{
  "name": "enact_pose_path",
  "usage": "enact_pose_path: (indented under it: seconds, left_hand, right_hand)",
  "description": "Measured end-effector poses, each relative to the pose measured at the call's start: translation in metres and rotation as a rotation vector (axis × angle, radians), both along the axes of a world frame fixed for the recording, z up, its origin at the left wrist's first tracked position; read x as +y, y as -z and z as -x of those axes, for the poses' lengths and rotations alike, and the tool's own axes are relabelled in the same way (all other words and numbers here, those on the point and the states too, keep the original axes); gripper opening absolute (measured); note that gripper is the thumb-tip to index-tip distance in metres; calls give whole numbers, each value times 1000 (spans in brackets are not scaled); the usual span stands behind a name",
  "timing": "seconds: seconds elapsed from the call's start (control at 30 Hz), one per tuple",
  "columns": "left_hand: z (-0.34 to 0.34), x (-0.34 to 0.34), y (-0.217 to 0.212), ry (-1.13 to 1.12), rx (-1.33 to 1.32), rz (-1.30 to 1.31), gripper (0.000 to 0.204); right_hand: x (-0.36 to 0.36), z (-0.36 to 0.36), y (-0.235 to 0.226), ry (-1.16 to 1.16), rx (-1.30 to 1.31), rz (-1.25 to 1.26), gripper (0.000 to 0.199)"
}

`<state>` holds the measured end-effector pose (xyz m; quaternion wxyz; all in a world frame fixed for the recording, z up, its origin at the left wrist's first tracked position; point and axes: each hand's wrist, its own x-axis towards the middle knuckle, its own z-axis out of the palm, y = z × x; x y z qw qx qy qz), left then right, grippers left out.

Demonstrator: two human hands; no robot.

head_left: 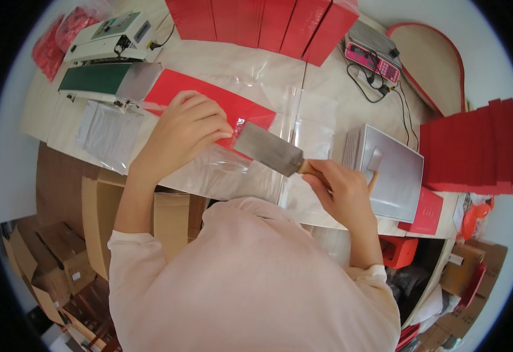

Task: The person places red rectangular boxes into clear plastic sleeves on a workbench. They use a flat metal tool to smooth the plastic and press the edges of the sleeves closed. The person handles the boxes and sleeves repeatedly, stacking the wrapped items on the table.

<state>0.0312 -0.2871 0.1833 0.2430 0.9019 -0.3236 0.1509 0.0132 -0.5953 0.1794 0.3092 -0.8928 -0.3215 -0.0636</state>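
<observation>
A flat red box or sheet (pixel 193 84) lies at an angle on the worktop, with clear plastic film (pixel 224 167) over and around it. Above its near right part is my left hand (pixel 195 124), fingers bent, thumb and fingertips pinched together at the film. My right hand (pixel 343 190) is wrapped round the wooden handle of a flat-bladed metal tool (pixel 268 148). Its wide rectangular blade points left, its tip near my left fingertips and over the red piece. Whether the blade touches the film I cannot tell.
A sealing machine (pixel 107 38) with a green belt (pixel 95 79) stands at the left. Red boxes (pixel 239 23) line the back; more red pieces (pixel 473 146) are stacked right. A silver box (pixel 388 173) and a pink-fronted device with cables (pixel 372 61) lie nearer. Cardboard boxes (pixel 101 226) stand below.
</observation>
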Motion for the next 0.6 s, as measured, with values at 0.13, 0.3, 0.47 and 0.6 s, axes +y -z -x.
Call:
enact_pose_path:
  seconds: [0.13,0.3,0.47,0.6]
  left_hand:
    - [-2,2,5,-4,20,31,9]
    - [6,4,-8,-112,351,14,14]
    - [14,-1,-6,-322,738,215,17]
    - [14,-16,0,-408,681,235,19]
  right_hand:
    - [-22,8,0,108,112,-62,17]
    - [-42,10,14,262,158,-222,19]
    - [-51,14,24,279,147,-185,19]
    - [-46,18,29,311,261,-270,19]
